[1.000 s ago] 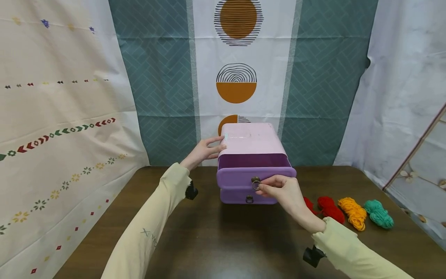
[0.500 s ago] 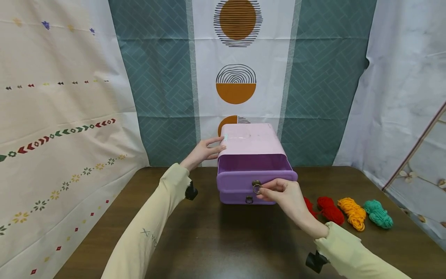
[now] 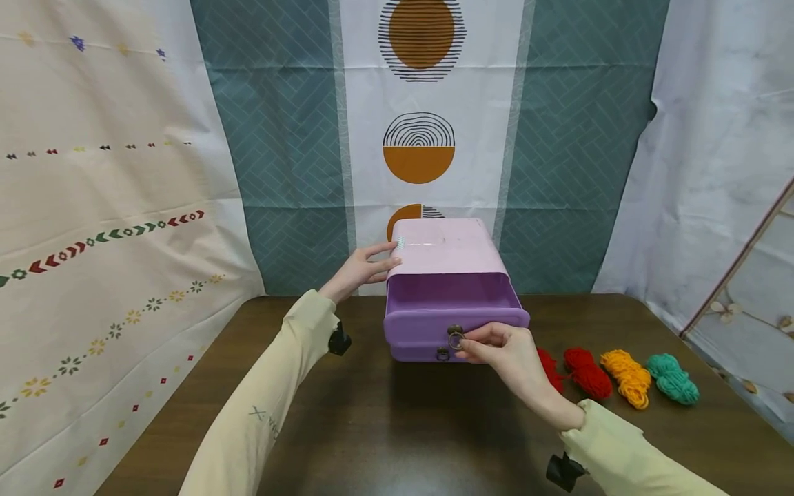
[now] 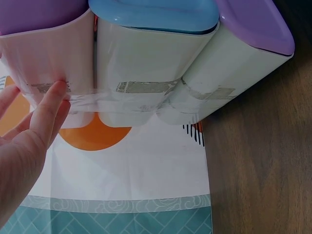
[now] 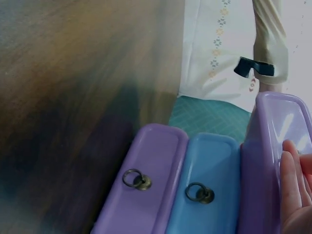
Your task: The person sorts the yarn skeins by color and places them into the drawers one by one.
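A small drawer cabinet (image 3: 449, 249) with a pale pink top stands at the back of the table. Its top purple drawer (image 3: 409, 329) is pulled partway out, and no contents show in the visible part. My right hand (image 3: 513, 358) pinches the ring pull (image 3: 455, 340) of that drawer between thumb and fingers. With extended fingers, my left hand (image 3: 360, 270) rests against the cabinet's left side, on the top section in the left wrist view. Below, a blue drawer (image 5: 212, 158) and a lower purple drawer (image 5: 155, 156) sit closed, each with its own ring pull.
Right of the cabinet lie red yarn (image 3: 588, 373), yellow yarn (image 3: 626, 379) and teal yarn (image 3: 673, 380); another red piece is partly hidden behind my right hand. A patterned cloth (image 3: 422, 89) hangs behind the brown table (image 3: 372, 427).
My right hand has drawn the top drawer further out toward me, so more of its inside shows. The left hand has stayed against the cabinet's side.
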`<control>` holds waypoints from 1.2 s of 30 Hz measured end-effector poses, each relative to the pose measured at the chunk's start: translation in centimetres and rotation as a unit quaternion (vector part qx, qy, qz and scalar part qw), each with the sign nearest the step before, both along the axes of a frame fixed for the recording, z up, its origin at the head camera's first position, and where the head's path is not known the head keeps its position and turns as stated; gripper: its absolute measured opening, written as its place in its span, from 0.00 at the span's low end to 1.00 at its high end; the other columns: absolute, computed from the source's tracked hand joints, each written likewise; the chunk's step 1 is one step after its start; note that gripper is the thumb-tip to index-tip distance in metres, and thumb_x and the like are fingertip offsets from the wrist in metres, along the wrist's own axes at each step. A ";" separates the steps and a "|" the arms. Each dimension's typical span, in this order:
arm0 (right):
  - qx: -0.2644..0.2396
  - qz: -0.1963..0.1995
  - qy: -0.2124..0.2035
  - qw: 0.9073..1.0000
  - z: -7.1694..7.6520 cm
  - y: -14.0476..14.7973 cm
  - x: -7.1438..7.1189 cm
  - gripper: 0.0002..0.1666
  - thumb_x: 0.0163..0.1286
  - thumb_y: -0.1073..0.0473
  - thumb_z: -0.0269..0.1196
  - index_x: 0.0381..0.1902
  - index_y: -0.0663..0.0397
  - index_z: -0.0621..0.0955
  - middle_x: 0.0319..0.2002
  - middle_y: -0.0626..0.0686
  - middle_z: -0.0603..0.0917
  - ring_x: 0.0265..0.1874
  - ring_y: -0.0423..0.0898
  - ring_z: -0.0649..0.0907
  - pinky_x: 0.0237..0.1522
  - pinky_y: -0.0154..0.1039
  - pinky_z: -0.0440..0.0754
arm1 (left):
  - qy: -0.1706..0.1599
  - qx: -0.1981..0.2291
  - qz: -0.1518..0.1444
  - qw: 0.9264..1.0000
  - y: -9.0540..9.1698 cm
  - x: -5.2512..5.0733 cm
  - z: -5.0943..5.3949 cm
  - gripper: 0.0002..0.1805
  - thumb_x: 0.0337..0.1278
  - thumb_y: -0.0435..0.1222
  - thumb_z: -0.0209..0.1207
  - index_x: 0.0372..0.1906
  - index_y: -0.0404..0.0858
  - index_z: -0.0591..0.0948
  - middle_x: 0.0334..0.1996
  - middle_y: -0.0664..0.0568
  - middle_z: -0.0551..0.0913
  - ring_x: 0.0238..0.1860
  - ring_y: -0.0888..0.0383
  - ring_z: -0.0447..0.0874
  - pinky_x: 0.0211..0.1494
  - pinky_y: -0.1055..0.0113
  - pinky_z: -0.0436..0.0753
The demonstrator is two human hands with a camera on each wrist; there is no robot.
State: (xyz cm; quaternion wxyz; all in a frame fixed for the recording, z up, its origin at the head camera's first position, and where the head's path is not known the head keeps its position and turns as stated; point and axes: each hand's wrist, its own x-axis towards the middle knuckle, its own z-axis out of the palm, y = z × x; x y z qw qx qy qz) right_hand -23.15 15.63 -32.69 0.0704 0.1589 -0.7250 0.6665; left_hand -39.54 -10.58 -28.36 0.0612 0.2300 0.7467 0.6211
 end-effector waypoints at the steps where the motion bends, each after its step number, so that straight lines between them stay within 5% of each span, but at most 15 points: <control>1: -0.001 0.000 0.000 1.000 -0.1 0.0 0.0 0.12 0.57 0.66 0.65 0.35 0.72 0.80 0.32 0.61 0.83 0.30 0.56 0.83 0.35 0.43 0.80 | 0.000 0.000 0.001 1.000 0.0 0.0 0.0 0.31 0.54 0.40 0.62 0.64 0.42 0.68 0.54 0.47 0.71 0.50 0.54 0.75 0.48 0.64 0.76; 13: -0.036 0.013 0.015 0.999 -1.1 -0.1 0.0 0.12 0.56 0.70 0.65 0.36 0.76 0.79 0.32 0.64 0.82 0.30 0.61 0.82 0.34 0.44 0.80 | -0.019 -0.002 -0.012 1.000 0.0 1.4 1.2 0.31 0.55 0.37 0.60 0.65 0.37 0.65 0.55 0.42 0.71 0.51 0.51 0.74 0.49 0.62 0.75; 20: -0.038 0.022 0.023 0.999 -1.0 0.3 -0.1 0.13 0.56 0.69 0.65 0.37 0.76 0.79 0.33 0.65 0.82 0.33 0.64 0.80 0.34 0.45 0.80 | -0.015 0.001 -0.002 1.000 0.0 0.2 0.3 0.31 0.54 0.39 0.62 0.64 0.41 0.67 0.54 0.44 0.72 0.50 0.54 0.75 0.48 0.64 0.75; 36: 0.060 0.025 -0.005 0.998 -2.5 4.3 0.6 0.13 0.57 0.65 0.65 0.37 0.73 0.80 0.31 0.62 0.82 0.28 0.55 0.83 0.33 0.48 0.80 | -0.008 -0.001 -0.004 1.000 0.1 0.1 0.2 0.31 0.54 0.40 0.61 0.64 0.41 0.67 0.55 0.45 0.71 0.50 0.53 0.74 0.48 0.64 0.75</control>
